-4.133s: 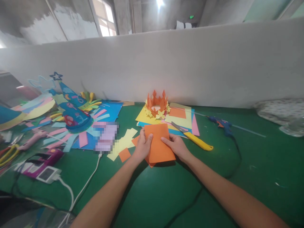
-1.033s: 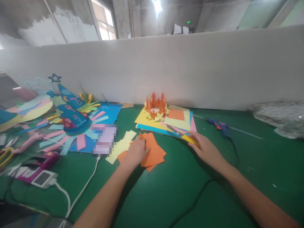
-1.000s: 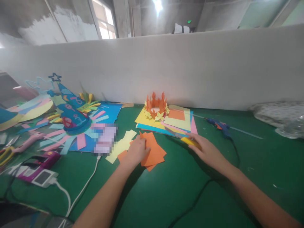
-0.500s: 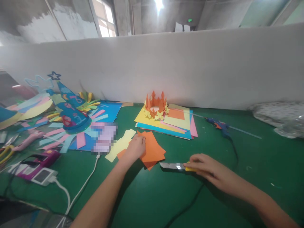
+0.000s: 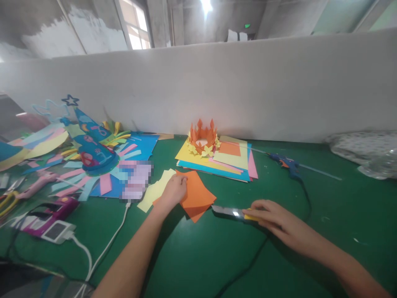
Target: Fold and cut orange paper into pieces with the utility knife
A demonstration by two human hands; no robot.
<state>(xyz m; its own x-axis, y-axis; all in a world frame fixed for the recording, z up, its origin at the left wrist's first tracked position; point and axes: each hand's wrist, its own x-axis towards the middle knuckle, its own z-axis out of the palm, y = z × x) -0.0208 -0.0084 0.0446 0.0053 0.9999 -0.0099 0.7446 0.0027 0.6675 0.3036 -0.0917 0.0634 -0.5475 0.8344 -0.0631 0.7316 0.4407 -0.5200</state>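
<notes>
My left hand (image 5: 172,192) presses down on the left part of a small pile of orange paper sheets (image 5: 197,195) lying on the green table (image 5: 217,256), its fingers curled at the sheet's top edge. My right hand (image 5: 273,215) is closed on a yellow utility knife (image 5: 235,213). The knife's metal blade end points left and lies just right of the orange sheets, low over the table.
An orange paper crown (image 5: 202,137) sits on a stack of coloured sheets (image 5: 223,162) behind. A blue glue gun (image 5: 287,164) with its cable lies right. Pale yellow scraps (image 5: 155,190), a blue cone hat (image 5: 93,145), paper strips, scissors and a purple device (image 5: 52,215) crowd the left. A white wall runs along the back.
My right hand took the yellow knife from beside the coloured stack and brought it down to the right edge of the orange sheets. My left hand stayed on the sheets.
</notes>
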